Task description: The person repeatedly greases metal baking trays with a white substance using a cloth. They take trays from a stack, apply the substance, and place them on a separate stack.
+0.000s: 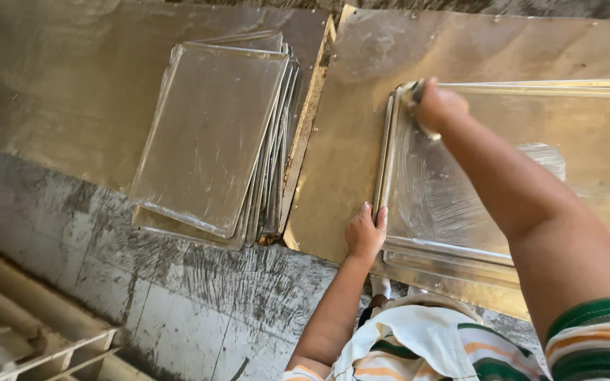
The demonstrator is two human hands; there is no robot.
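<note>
Trays of thin, shiny metal, rectangular and flat, are lying on a brass-coloured metal counter [361, 63] that is filling the upper part of the frame. The large rectangular metal tray being worked on [460, 204] is lying at the right of the frame, on top of one or two more trays of the same kind, with its long axis running to the right edge of the picture.

The right hand [438, 106] is reaching across the tray to its upper left corner, and it is closed around a small pale wad, maybe a cloth or scrubber [412, 92]; I cannot tell exactly what it is. The left hand [366, 231] is resting at the lower left corner of the tray, with the fingers laid flat over the edge, half open and pressing rather than gripping. So the tray is lying to the right of the left hand and below the right hand, and the left hand is nearer to its near corner.

A second stack of rectangular metal trays [213, 134] is sitting in the upper middle-left, well apart from both hands. A grey, scratched floor [178, 296] is showing at the lower left.
</note>
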